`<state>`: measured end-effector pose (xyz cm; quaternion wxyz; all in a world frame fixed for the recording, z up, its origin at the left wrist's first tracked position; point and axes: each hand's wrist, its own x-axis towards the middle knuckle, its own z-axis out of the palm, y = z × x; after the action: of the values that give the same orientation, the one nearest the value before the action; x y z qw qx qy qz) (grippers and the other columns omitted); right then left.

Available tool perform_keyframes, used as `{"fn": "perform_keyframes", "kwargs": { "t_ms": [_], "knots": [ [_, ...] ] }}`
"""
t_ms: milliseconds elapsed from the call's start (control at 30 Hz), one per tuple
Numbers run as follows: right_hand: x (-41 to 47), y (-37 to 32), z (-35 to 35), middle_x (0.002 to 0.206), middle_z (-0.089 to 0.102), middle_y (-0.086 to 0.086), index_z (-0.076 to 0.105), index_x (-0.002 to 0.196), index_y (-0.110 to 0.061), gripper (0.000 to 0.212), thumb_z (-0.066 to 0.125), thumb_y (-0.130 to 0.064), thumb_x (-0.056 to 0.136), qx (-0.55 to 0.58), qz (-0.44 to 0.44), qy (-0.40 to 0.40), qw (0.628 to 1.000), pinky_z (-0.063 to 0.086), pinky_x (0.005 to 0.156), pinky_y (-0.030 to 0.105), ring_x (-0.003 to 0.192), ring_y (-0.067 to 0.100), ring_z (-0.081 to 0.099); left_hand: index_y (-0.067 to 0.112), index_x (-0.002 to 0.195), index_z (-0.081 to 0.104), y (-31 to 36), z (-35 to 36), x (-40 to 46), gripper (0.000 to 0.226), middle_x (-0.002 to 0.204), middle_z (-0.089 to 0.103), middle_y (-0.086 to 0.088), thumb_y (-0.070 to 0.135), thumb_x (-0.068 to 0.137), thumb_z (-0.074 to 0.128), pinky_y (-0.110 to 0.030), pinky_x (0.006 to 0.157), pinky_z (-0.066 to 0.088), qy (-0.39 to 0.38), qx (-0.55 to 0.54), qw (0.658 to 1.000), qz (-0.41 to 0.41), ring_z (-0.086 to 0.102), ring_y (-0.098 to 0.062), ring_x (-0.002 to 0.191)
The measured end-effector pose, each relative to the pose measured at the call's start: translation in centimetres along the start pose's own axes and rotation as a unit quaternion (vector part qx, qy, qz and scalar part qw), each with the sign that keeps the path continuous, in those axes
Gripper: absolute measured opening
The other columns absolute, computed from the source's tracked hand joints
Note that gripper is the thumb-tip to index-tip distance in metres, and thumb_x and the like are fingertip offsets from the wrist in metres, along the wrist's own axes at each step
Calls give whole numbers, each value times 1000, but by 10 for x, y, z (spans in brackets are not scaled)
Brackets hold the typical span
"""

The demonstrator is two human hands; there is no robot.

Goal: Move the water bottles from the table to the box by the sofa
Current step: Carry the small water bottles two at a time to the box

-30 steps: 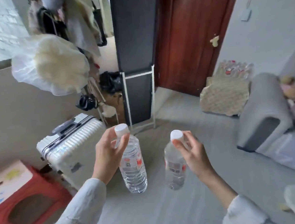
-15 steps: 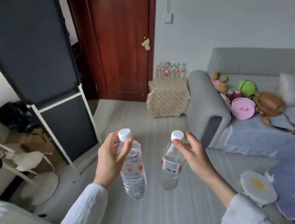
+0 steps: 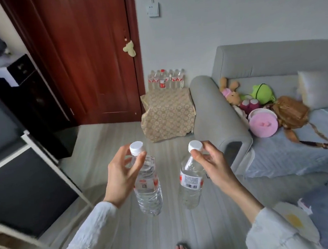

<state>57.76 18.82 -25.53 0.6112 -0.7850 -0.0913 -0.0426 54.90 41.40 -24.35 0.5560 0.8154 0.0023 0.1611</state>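
My left hand (image 3: 122, 174) grips the neck of a clear water bottle (image 3: 147, 190) with a white cap, and the bottle hangs upright. A second clear water bottle (image 3: 191, 183) dangles from my right hand (image 3: 213, 163), which pinches it just below the cap. Both are held out in front of me over the grey floor. Ahead stands a box (image 3: 167, 114) wrapped in patterned beige paper, set against the arm of the grey sofa (image 3: 215, 116). Several water bottles (image 3: 165, 79) stand in a row on top of the box, near the wall.
A dark red door (image 3: 87, 57) is at the back left of the box. A black folding panel with a white frame (image 3: 21, 171) fills the left. Plush toys and a brown bag (image 3: 289, 112) lie on the sofa. A round cushion (image 3: 296, 224) lies on the floor at right.
The view has swung to the right and moved forward: the box and sofa are now nearer and more central. Both hands keep holding their bottles in the same way.
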Motion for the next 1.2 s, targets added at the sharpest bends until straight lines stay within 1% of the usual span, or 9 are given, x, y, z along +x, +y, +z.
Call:
{"fn": "perform_keyframes", "kwargs": {
  "t_ms": [133, 267, 333, 433, 600, 800, 900, 1033, 1200],
  "knots": [
    [92, 14, -11, 89, 63, -6, 56, 85, -33, 11, 57, -40, 77, -26, -9, -13, 1000, 46, 84, 32, 89, 16, 60, 37, 86, 55, -9, 28, 85, 15, 91, 65, 8, 46, 74, 57, -18, 85, 47, -9, 6, 1000, 2, 62, -10, 88],
    [177, 25, -18, 92, 63, 0, 58, 88, -26, 28, 56, -50, 74, -43, -16, -21, 999, 45, 83, 29, 92, 18, 60, 39, 85, 54, -21, 46, 163, 12, 91, 65, 10, 43, 75, 57, -19, 85, 45, 4, 0, 1000, 3, 60, -7, 88],
    [217, 32, -19, 92, 63, -4, 58, 89, -29, 19, 57, -44, 77, -38, -10, -29, 999, 45, 83, 26, 92, 15, 60, 42, 85, 53, -29, 54, 201, 11, 91, 64, 12, 43, 75, 57, -21, 84, 47, 9, 5, 1000, 5, 61, -5, 88],
    [278, 45, -14, 92, 64, -6, 58, 87, -32, 11, 57, -38, 77, -37, -3, -30, 999, 47, 84, 29, 93, 17, 61, 42, 85, 53, -44, 65, 259, 10, 89, 64, 11, 44, 76, 57, -17, 82, 47, 7, 8, 1000, 11, 61, -3, 87],
    [383, 72, 7, 95, 64, 0, 60, 91, -25, 21, 58, -39, 76, -52, -1, -25, 998, 49, 88, 37, 95, 20, 61, 41, 83, 53, -82, 76, 366, 8, 87, 65, 10, 44, 77, 56, -4, 75, 44, -9, 22, 1000, 10, 60, 4, 84],
    [510, 88, 36, 96, 62, -7, 57, 89, -36, 15, 63, -44, 77, -67, -3, -26, 997, 50, 90, 39, 97, 16, 60, 41, 89, 54, -120, 83, 502, 15, 88, 65, 18, 44, 76, 58, -15, 85, 45, -42, 18, 999, 13, 59, 6, 90],
    [565, 95, 44, 98, 63, -8, 56, 88, -38, 13, 65, -32, 80, -74, 1, -13, 997, 49, 90, 33, 98, 12, 60, 37, 90, 55, -135, 88, 564, 17, 92, 65, 16, 44, 74, 59, -22, 87, 48, -42, 20, 999, 9, 59, 3, 90],
    [634, 108, 50, 96, 63, -8, 60, 90, -29, 15, 68, -24, 78, -93, 14, 1, 996, 49, 88, 31, 95, 12, 60, 40, 90, 56, -154, 97, 636, 15, 94, 66, 14, 39, 76, 62, -26, 87, 51, -54, 24, 998, 2, 63, -4, 90],
    [719, 136, 52, 96, 63, -5, 62, 94, -20, 19, 69, -22, 77, -122, 17, -9, 992, 50, 87, 29, 92, 14, 60, 25, 100, 60, -184, 122, 715, 31, 97, 66, 12, 43, 74, 62, -22, 86, 49, -68, 27, 997, -13, 63, -4, 94]
  ]
}}
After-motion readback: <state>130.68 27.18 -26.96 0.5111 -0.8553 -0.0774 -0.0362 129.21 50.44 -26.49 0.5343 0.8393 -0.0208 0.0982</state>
